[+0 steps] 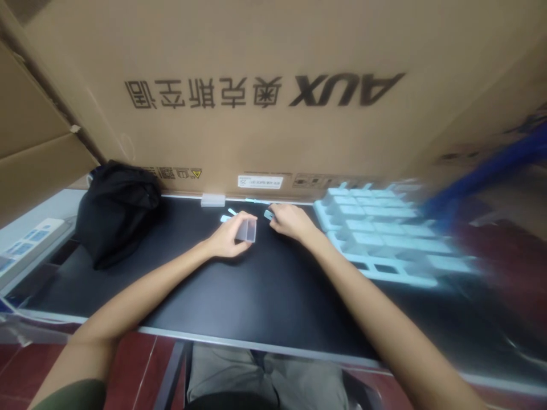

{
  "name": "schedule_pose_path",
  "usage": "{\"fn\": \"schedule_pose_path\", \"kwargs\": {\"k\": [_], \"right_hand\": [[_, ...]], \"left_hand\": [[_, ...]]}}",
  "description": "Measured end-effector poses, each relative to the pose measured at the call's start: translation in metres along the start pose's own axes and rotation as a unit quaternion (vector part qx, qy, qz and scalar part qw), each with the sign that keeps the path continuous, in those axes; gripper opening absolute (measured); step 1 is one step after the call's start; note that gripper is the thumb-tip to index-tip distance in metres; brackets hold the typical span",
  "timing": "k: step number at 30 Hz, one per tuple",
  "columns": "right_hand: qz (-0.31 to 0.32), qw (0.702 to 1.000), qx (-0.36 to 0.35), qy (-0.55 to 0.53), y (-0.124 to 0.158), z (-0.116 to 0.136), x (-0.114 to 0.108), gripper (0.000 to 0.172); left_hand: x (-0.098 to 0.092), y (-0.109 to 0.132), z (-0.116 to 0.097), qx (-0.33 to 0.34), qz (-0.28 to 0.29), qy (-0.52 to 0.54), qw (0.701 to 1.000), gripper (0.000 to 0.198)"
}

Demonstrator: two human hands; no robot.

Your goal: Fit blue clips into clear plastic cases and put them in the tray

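Observation:
My left hand [228, 236] is closed around a small clear plastic box [248, 230], its open side tilted toward me. Just beyond those fingers show a small light-blue flat piece [224, 218] and a thin light-blue stick [232, 212]; whether they lie on the table or touch the hand I cannot tell. A short way to the right, my right hand [290, 219] has its fingers pinched at a small light-blue piece [268, 214]. Another thin light-blue strip [255, 200] lies by the table's back edge. A small whitish translucent box [212, 200] sits left of that strip.
Light-blue plastic trays with raised compartments [384, 222] stand on the right of the black tabletop [222, 307]. A black cloth bundle [115, 210] and a white printed box [32, 247] are at left. A large cardboard box [256, 136] walls off the back. Something blue [478, 176] is blurred at right.

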State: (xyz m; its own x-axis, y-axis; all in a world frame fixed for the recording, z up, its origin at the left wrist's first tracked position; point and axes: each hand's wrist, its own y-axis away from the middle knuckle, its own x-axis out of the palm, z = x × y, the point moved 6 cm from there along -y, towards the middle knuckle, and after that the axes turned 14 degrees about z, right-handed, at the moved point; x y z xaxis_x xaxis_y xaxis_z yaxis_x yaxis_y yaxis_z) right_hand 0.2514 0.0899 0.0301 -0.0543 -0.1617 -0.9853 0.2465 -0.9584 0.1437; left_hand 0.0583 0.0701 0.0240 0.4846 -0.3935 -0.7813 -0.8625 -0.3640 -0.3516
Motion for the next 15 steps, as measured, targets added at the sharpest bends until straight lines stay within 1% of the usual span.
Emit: {"fn": "schedule_pose_path", "kwargs": {"k": [1, 2, 3, 4, 5, 6, 7, 8, 9, 11, 13, 15], "right_hand": [[-0.011, 1.000, -0.001, -0.018, 0.005, -0.001, -0.003, 0.023], [-0.029, 0.998, -0.008, -0.059, 0.011, -0.003, -0.006, 0.019], [-0.053, 0.990, -0.023, -0.127, 0.018, -0.004, -0.009, 0.014], [-0.080, 0.971, -0.045, -0.222, 0.025, -0.005, -0.011, 0.011], [-0.102, 0.936, -0.071, -0.330, 0.033, -0.006, -0.012, 0.012], [-0.114, 0.887, -0.097, -0.436, 0.039, -0.005, -0.010, 0.017], [-0.114, 0.835, -0.118, -0.525, 0.044, -0.002, -0.007, 0.023], [-0.102, 0.793, -0.132, -0.586, 0.047, 0.003, -0.002, 0.028], [-0.086, 0.760, -0.138, -0.630, 0.049, 0.008, 0.004, 0.033], [-0.056, 0.715, -0.136, -0.683, 0.051, 0.021, 0.016, 0.039], [-0.030, 0.690, -0.130, -0.712, 0.050, 0.031, 0.025, 0.043], [-0.009, 0.682, -0.127, -0.720, 0.048, 0.039, 0.031, 0.044]], "left_hand": [[0.003, -0.005, 0.000, 0.001, -0.001, -0.007, 1.000, 0.059], [0.005, -0.009, -0.001, 0.003, -0.003, -0.014, 1.000, 0.059], [0.006, -0.012, -0.001, 0.003, -0.006, -0.022, 1.000, 0.059], [0.008, -0.015, -0.002, -0.001, -0.008, -0.029, 1.000, 0.060], [0.009, -0.016, -0.001, -0.007, -0.011, -0.034, 0.999, 0.061], [0.010, -0.017, 0.000, -0.015, -0.012, -0.036, 0.999, 0.064], [0.011, -0.017, 0.002, -0.024, -0.014, -0.035, 0.999, 0.068], [0.011, -0.017, 0.004, -0.030, -0.014, -0.032, 0.999, 0.074], [0.013, -0.016, 0.006, -0.034, -0.014, -0.028, 0.999, 0.081], [0.015, -0.014, 0.011, -0.036, -0.017, -0.023, 0.999, 0.094], [0.017, -0.012, 0.015, -0.034, -0.028, -0.026, 0.999, 0.103], [0.019, -0.011, 0.019, -0.028, -0.035, -0.033, 0.998, 0.102]]}}
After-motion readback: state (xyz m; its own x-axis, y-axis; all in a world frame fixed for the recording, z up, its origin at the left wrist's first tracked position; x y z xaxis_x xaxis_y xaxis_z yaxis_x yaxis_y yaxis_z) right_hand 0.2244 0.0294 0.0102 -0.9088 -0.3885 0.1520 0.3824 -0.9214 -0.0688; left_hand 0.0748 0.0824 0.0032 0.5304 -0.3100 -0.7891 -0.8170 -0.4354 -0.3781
